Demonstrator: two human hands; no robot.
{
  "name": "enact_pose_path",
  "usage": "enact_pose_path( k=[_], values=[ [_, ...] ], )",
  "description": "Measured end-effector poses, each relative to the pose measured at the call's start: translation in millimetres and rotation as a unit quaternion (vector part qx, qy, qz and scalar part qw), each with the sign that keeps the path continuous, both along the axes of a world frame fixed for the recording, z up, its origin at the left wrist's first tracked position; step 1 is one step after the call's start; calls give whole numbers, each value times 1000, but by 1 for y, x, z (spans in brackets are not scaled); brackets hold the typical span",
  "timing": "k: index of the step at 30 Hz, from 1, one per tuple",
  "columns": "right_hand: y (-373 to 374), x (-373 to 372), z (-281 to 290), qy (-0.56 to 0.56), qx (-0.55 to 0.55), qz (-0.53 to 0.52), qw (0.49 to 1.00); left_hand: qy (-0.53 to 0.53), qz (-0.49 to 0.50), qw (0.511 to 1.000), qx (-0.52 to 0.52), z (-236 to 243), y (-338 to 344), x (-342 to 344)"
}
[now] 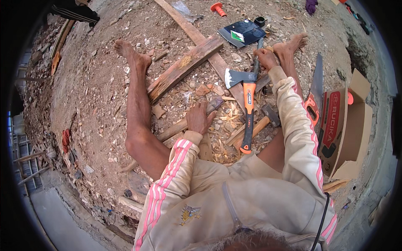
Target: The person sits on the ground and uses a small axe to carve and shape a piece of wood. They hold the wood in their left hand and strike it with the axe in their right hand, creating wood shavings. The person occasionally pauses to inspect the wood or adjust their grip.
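My left hand (pixel 199 118) is closed around a round wooden handle (pixel 172 130) that slants across between my legs. A worn purplish-grey end (pixel 215 104) sticks out beyond my fingers. Near my right foot, my right hand (pixel 266 58) grips a dark bar (pixel 256 62); my fingers partly hide it. Just below that hand lies an axe (pixel 248 100) with an orange and black handle, its blade pointing left. Whether the bar joins the axe, I cannot tell. Beside the axe rests a hammer (pixel 271 115) with a wooden handle, among pale wood chips (pixel 230 113).
A thick timber piece (pixel 184 69) crosses a long plank (pixel 184 21) ahead. Beyond my right hand lies a flat black package (pixel 242 33), with an orange cone-shaped piece (pixel 218 8) farther off. At right are a handsaw (pixel 316 88) and an open cardboard box (pixel 349 129). Rubble covers the ground.
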State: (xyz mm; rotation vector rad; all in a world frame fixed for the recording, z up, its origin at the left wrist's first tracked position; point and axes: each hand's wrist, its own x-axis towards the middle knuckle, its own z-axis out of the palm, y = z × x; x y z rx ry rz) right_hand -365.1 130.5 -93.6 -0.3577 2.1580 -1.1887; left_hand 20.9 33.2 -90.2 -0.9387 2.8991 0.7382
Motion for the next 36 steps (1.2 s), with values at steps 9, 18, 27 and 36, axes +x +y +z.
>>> enact_pose_path(
  k=[9,18,27,36],
  values=[
    [-92,-47,-90,-183,-75,-226,954,19,17,1000,-9,-6,-4,0],
    [-59,-54,-45,-361,-321,-210,850,-5,14,1000,7,0,-5,-11],
    [54,28,-17,-361,-260,-195,874,45,-29,997,-54,-4,0,9],
    [40,-2,-34,-349,-126,-80,925,-19,-15,999,-37,-6,2,3]
  ],
)
